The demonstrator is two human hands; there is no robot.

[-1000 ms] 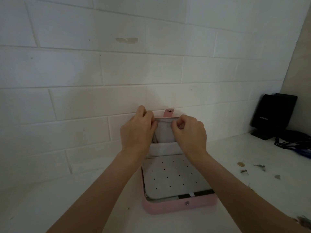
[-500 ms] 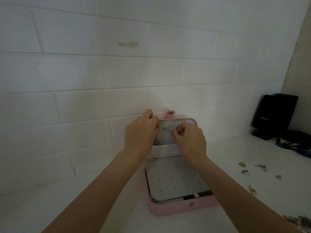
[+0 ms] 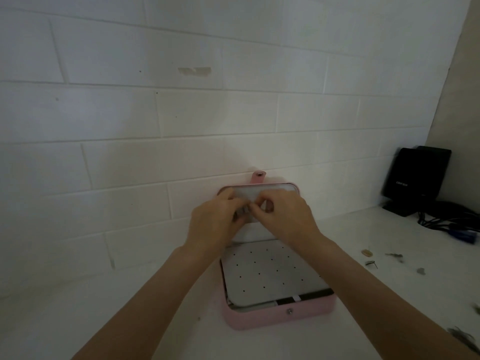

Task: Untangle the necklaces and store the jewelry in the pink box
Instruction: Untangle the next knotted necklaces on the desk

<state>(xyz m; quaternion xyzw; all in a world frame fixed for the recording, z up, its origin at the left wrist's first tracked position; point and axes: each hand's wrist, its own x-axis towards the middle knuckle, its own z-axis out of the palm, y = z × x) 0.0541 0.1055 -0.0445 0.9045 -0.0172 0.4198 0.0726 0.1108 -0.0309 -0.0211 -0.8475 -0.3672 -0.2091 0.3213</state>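
Observation:
The pink box (image 3: 272, 318) lies open on the white counter, its lid (image 3: 294, 187) standing upright against the brick wall. A white panel with small holes (image 3: 272, 274) covers the base. My left hand (image 3: 215, 224) and my right hand (image 3: 288, 216) meet in front of the lid's grey lining. Their fingertips pinch a thin necklace (image 3: 242, 211), blurred and mostly hidden by the fingers. A pink snap tab (image 3: 258, 177) sticks up above the lid.
Small loose jewelry pieces (image 3: 366, 252) lie scattered on the counter to the right, with another tangle (image 3: 462, 339) near the right edge. A black speaker (image 3: 418, 178) and dark cables (image 3: 454, 219) sit in the far right corner.
My hands have moved closer together until the fingertips meet, and have dropped slightly lower on the lid's lining. The view has shifted a little to the left.

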